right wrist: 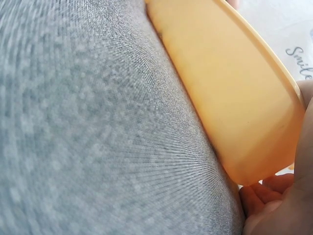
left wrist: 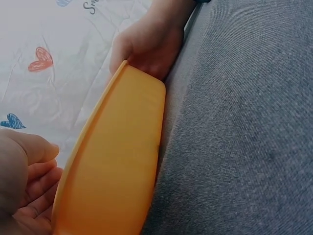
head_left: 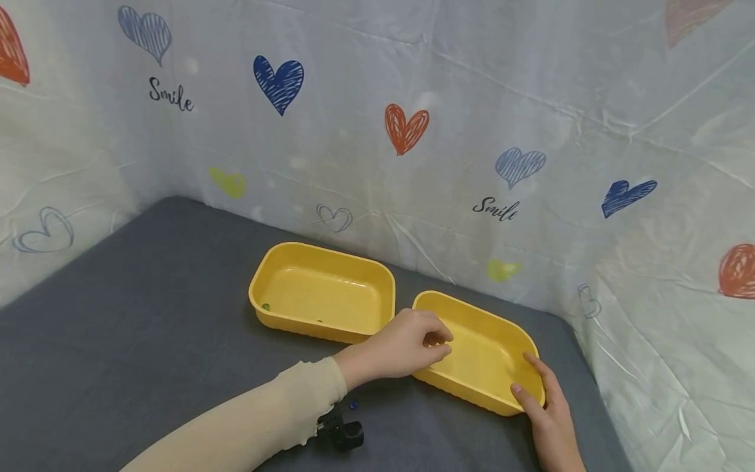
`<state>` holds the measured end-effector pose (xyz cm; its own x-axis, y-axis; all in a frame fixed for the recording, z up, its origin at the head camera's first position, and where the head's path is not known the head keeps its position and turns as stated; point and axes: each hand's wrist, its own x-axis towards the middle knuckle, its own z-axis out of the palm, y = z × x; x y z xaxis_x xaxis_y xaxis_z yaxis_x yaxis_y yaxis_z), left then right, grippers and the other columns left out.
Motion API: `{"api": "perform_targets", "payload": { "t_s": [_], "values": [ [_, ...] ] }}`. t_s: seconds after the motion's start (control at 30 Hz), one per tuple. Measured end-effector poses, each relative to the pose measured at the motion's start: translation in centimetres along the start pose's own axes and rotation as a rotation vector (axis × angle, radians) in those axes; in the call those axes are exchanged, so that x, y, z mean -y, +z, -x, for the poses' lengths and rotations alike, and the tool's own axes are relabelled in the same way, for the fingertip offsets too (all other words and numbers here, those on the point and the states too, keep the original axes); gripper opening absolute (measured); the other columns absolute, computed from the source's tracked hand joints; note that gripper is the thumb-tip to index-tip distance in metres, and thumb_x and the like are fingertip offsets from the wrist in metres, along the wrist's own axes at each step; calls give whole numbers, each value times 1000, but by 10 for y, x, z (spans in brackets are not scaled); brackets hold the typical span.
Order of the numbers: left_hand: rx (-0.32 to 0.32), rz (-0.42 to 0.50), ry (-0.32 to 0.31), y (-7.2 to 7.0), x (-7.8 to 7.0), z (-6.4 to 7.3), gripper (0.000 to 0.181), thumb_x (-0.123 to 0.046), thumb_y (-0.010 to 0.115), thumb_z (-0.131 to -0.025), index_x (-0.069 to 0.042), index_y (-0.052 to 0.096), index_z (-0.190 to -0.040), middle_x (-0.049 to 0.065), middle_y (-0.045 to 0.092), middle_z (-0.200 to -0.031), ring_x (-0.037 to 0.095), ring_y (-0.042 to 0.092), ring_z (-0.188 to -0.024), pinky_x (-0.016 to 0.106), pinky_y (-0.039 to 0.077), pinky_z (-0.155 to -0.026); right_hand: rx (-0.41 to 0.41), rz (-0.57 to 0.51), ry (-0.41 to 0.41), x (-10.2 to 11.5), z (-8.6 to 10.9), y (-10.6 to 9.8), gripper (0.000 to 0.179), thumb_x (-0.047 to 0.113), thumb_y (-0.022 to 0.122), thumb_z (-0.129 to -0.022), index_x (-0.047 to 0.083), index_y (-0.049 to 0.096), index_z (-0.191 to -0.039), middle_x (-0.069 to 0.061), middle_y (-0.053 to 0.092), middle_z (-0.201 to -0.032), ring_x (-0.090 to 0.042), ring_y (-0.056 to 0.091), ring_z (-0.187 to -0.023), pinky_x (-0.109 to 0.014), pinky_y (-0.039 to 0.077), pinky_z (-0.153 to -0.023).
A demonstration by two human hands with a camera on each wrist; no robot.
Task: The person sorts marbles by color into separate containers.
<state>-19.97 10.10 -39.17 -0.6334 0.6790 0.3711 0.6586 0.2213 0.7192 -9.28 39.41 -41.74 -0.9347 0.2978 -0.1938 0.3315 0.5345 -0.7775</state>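
Observation:
My left hand (head_left: 407,344) hovers over the near left side of the right-hand yellow tray (head_left: 472,387), its fingers loosely bent, with a gap between thumb and fingertips. Nothing shows in that gap. In the left wrist view the same hand (left wrist: 32,181) is beside the tray's rim. My right hand (head_left: 551,413) grips the right end of this tray, thumb and forefinger over its rim. Its other fingers (right wrist: 264,196) lie by the lower corner in the right wrist view. No loose item shows on the visible part of the tray's floor.
A second yellow tray (head_left: 321,334) stands to the left, with a small green piece (head_left: 266,307) in its corner. A small blue piece (head_left: 354,405) lies on the dark grey cloth surface (head_left: 147,341), near the black wrist device (head_left: 345,432). A heart-printed curtain (head_left: 354,131) hangs behind.

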Motion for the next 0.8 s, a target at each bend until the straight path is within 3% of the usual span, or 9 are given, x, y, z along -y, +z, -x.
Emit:
{"api": "perform_targets", "payload": {
  "t_s": [0.5, 0.8],
  "values": [
    [-32, -5, 31, -16, -9, 7, 18, -24, 68, -97, -16, 75, -111, -12, 68, -98, 2, 60, -87, 17, 50, -79, -8, 5, -36, -3, -1, 0, 79, 56, 54, -98, 20, 19, -159, -14, 11, -164, -36, 14, -143, -63, 19, -109],
    [-43, -36, 44, -26, -4, 26, 16, -23, 69, -96, -15, 75, -109, -13, 65, -95, 5, 60, -85, 17, 50, -75, 1, 1, -21, -3, -1, 0, 80, 56, 55, -98, 21, 18, -159, -12, 8, -164, -35, 13, -144, -63, 18, -109]
  ]
}}
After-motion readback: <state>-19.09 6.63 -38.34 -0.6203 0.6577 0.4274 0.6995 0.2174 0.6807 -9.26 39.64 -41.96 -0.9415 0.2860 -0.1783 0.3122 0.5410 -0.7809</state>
